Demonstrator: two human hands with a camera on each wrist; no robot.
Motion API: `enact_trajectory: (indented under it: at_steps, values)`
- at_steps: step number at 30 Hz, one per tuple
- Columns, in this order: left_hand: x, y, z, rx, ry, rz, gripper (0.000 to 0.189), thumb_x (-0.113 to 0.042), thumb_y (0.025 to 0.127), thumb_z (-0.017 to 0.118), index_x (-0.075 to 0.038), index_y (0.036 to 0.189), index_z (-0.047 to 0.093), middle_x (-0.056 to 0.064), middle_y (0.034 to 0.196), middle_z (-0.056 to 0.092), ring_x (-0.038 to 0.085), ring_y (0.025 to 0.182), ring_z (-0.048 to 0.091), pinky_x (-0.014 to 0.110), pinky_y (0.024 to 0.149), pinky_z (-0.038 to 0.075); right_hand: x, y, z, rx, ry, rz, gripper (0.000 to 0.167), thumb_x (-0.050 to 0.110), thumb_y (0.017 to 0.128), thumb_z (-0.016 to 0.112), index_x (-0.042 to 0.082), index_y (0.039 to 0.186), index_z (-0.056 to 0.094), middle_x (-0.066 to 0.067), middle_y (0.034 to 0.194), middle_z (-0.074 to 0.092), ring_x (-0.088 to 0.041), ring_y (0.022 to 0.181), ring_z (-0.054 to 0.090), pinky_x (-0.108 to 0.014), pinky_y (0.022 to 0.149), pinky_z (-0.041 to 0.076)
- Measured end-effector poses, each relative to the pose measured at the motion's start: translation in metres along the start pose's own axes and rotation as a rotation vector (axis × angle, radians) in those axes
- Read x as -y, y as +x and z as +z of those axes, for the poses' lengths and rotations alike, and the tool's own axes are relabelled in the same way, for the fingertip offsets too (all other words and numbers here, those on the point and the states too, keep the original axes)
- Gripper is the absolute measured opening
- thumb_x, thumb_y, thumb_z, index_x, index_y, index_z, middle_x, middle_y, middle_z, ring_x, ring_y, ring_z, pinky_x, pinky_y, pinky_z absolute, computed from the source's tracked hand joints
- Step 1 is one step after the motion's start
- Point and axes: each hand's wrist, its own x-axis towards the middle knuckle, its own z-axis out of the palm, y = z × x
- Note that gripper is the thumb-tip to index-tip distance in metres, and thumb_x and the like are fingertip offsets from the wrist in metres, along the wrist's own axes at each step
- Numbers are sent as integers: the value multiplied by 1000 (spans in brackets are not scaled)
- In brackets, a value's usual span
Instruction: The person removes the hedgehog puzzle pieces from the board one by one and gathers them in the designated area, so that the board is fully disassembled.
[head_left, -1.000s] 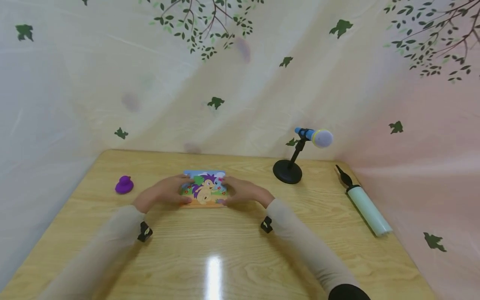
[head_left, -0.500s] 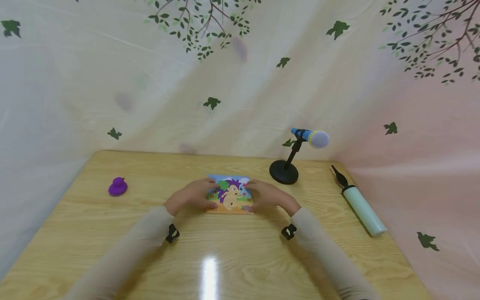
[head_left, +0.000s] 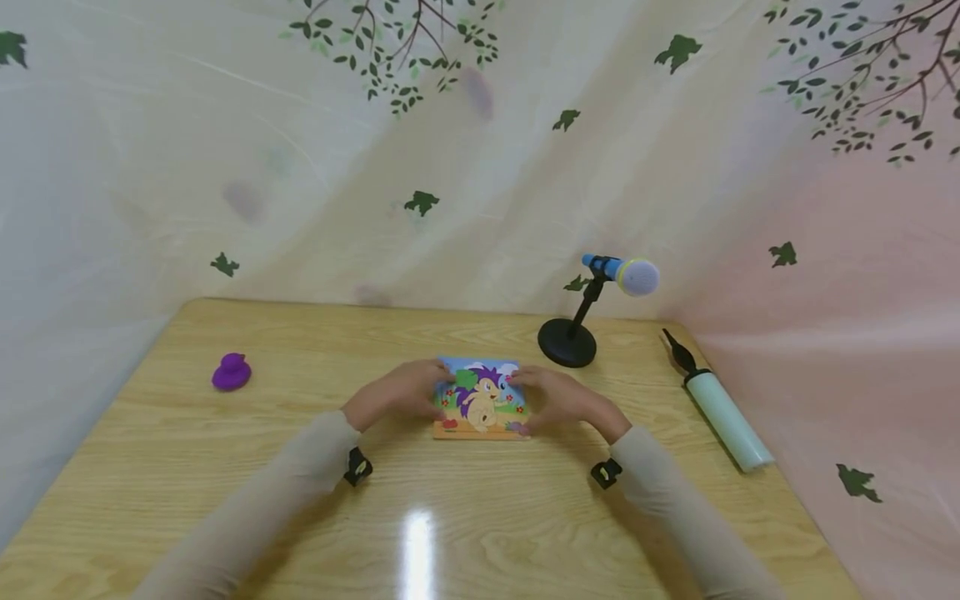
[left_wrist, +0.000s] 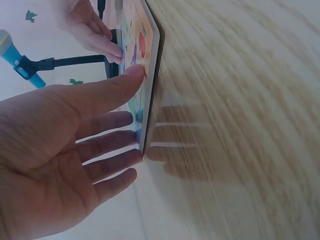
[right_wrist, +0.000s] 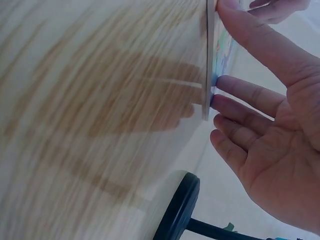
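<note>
A thin picture board with a cartoon purple-spined hedgehog lies flat on the wooden table. My left hand is at its left side, thumb tip on the picture near the edge and straight fingers touching the rim, as the left wrist view shows on the board. On the opposite side is my right hand; in the right wrist view its thumb and nearly straight fingers touch the board's edge. The undersides of both palms face the board.
A blue toy microphone on a black stand is behind my right hand. A purple rubber duck sits at the left. At the right edge lies a pale green hand pump. A printed curtain hangs behind the table.
Both hands have slid the picture board to the right and slightly nearer to me. It moved from left of centre to the middle. The view has shifted a little.
</note>
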Motion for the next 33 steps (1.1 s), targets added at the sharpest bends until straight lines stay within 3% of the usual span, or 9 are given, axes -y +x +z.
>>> enact_trajectory:
  at_steps: [9, 14, 22, 29, 33]
  values:
    - [8, 9, 0, -98, -79, 3, 54, -21, 85, 82, 0, 131, 64, 16, 130, 63, 33, 122, 61, 48, 107, 49, 5, 4, -5, 24, -9, 22, 83, 36, 77, 89, 3, 145, 55, -18, 154, 49, -40, 147, 39, -55, 120, 33]
    - [13, 15, 0, -122, -109, -19, 53, -19, 84, 82, -2, 131, 65, 15, 131, 64, 32, 121, 62, 47, 107, 49, 7, 5, -6, 34, -27, 20, 83, 37, 78, 88, 3, 145, 55, -19, 153, 49, -41, 146, 40, -56, 119, 33]
    - [15, 24, -3, -120, -102, 0, 48, -18, 86, 80, 1, 127, 67, 13, 118, 65, 28, 108, 64, 43, 98, 54, 5, 7, -6, 38, -30, 22, 82, 36, 76, 89, 1, 143, 56, -20, 152, 49, -42, 145, 41, -56, 119, 34]
    - [17, 33, -6, -74, -104, -23, 52, -20, 84, 83, 2, 128, 66, 13, 121, 64, 28, 113, 63, 43, 104, 51, 8, 7, -7, 46, -15, 21, 81, 32, 75, 91, -1, 141, 58, -21, 150, 51, -41, 142, 44, -54, 118, 35]
    - [20, 37, -7, -72, -98, -5, 54, -21, 82, 84, 3, 127, 66, 14, 121, 65, 29, 113, 63, 43, 104, 51, 8, 7, -7, 48, -17, 30, 80, 32, 75, 91, 0, 141, 58, -20, 150, 51, -40, 142, 45, -54, 118, 36]
